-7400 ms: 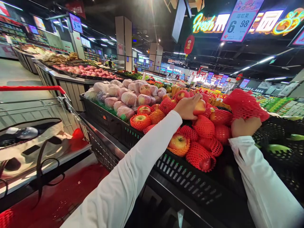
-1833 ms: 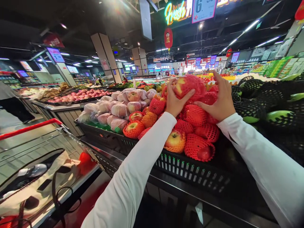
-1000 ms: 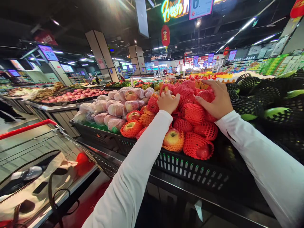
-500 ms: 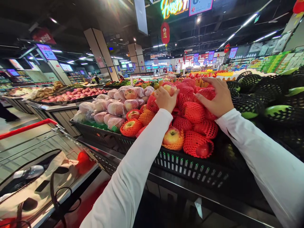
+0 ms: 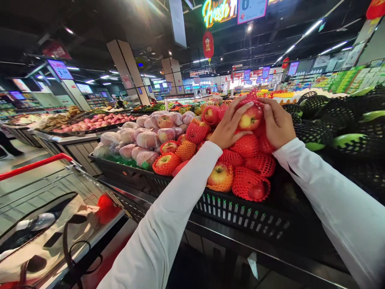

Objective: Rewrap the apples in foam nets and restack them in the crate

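Note:
A red and yellow apple in a red foam net is between my two hands, above the front of the fruit pile. My left hand grips it from the left, fingers curled over its side. From the right my right hand presses against the apple and its net; part of its fingers is hidden behind the fruit. Below lie several netted apples in a black basket. One apple in an orange net sits at the front edge.
Plastic-wrapped apples fill the basket's left part. At right lie green fruits in black nets. A shopping cart with a red handle stands at left, holding a beige bag. Red onions lie on a stand behind.
My left hand has moved right with an apple. My right hand, open before, has closed in against the apple, and the red net now lies around it.

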Motion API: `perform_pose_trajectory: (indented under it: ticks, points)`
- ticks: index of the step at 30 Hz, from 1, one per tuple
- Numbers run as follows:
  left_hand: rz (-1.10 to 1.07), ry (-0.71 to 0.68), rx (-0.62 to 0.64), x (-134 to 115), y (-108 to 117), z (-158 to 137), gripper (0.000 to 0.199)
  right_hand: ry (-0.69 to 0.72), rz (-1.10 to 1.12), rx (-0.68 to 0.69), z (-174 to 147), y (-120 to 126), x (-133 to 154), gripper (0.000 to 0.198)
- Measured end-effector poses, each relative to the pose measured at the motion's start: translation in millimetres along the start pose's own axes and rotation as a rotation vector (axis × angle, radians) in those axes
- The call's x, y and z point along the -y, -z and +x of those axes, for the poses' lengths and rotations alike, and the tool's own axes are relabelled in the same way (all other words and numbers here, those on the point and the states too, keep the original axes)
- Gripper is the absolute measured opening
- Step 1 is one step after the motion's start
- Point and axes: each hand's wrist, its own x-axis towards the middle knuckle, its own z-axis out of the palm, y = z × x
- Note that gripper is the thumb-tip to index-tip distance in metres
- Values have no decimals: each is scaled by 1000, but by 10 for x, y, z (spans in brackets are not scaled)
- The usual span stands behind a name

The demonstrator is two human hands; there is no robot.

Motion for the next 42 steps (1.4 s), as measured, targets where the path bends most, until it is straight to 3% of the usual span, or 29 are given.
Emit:
perform_pose_trajectory:
  ticks: [5,11,15,18,21,24,28,30,32,37,42]
  points:
    - [63,89,28,5,27,0,57,-14,3,-57,27,-15,-125,48]
    - [7,76,-6,24,20,-18,55,-28,14,-63,39,15,-49,40]
    - [36,218,7,-27,45,6,61,9,27,-54,46,40,-2,27]
    - [64,330,61,-45,54,22,63,-38,-20,-54,49,59,9,22]
    - [67,259,23,-5,36,8,60,-62,-12,-49,42,69,42,21]
    - [37,93,-74,57,0,-14,53,-30,78,-19,22,56,66,37]
    - [-4,-128,-130,161,-83,1,47,45,53,95,-8,-9,-17,102]
    - [-16,-204,-128,229,-131,19,52,87,24,117,-15,-40,-83,115]
    - [-42,-197,-132,288,-165,28,58,96,-20,110,-15,-54,-127,115]
    - [-56,47,-185,311,-146,9,51,137,-139,91,-6,-35,-138,110]
    - [12,34,-188,314,-113,13,45,146,-164,92,-19,-45,-137,108]
